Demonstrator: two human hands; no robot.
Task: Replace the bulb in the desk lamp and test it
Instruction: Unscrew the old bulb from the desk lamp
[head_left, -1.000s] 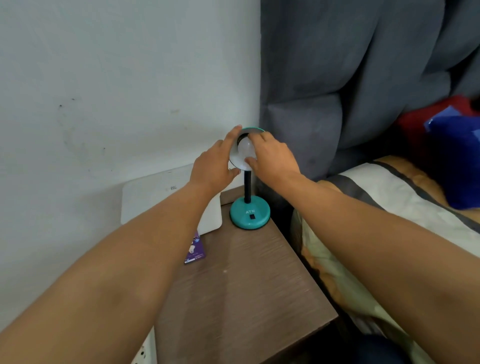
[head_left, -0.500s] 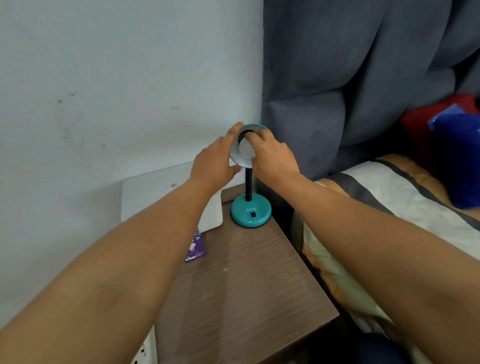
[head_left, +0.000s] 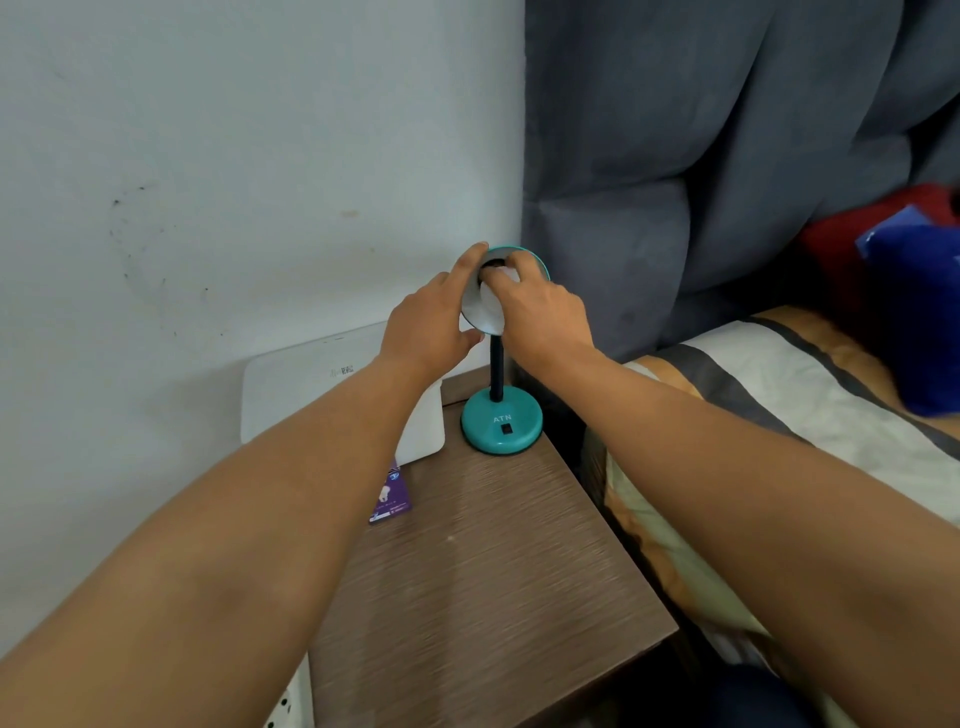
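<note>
A small teal desk lamp stands at the back of a brown bedside table (head_left: 498, 582), with a round base (head_left: 501, 426) marked ATN and a black neck. Its shade (head_left: 480, 317) faces me, tilted up. My left hand (head_left: 428, 325) wraps the shade's left rim and holds it. My right hand (head_left: 540, 312) reaches into the shade, with its fingers closed around the white bulb (head_left: 489, 300). Most of the bulb is hidden by those fingers.
A white flat box (head_left: 311, 384) leans against the wall left of the lamp. A purple bulb carton (head_left: 392, 493) lies under my left forearm. A grey padded headboard (head_left: 701, 182) and a bed with a striped pillow (head_left: 779, 395) sit to the right.
Both hands stay on the lamp head. My right fingers have shifted around the bulb and sit deeper in the shade, so less of the bulb shows.
</note>
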